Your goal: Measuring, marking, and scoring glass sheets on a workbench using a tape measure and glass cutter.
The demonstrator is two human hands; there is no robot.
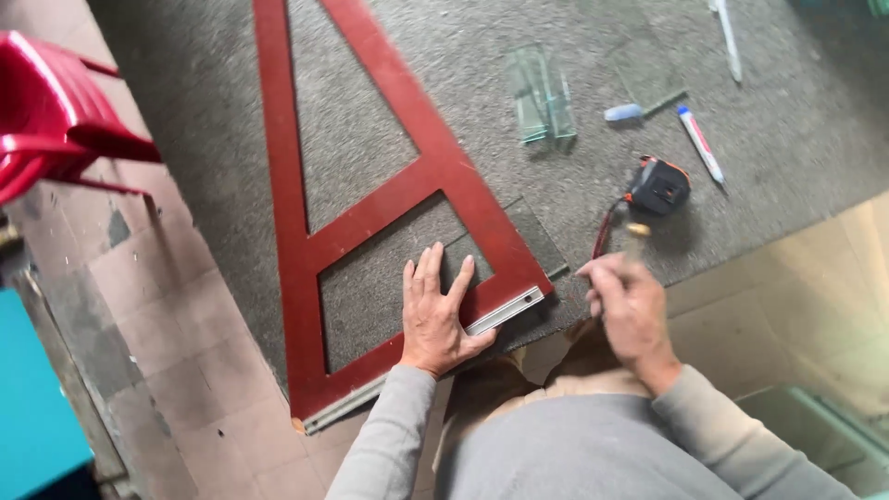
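The left hand [435, 315] lies flat, fingers spread, pressing the red frame [435, 176] on the glass sheet [537, 236], while the right hand [625, 301] pinches a small cutter [636, 231], so a steady straight pull seems needed.

Soft, even daylight, moderately bright, no hard glare. Shadows faint and short: a small dark one under the tape measure [657, 185], a soft one under the left hand [435, 310]. Right hand [630, 306] motion-blurred, the thin tool in its fingers [597, 270] smeared. Lower right of the frame washed out and hazy. Red chair [56, 111] at upper left slightly soft, stretched by wide-angle distortion.
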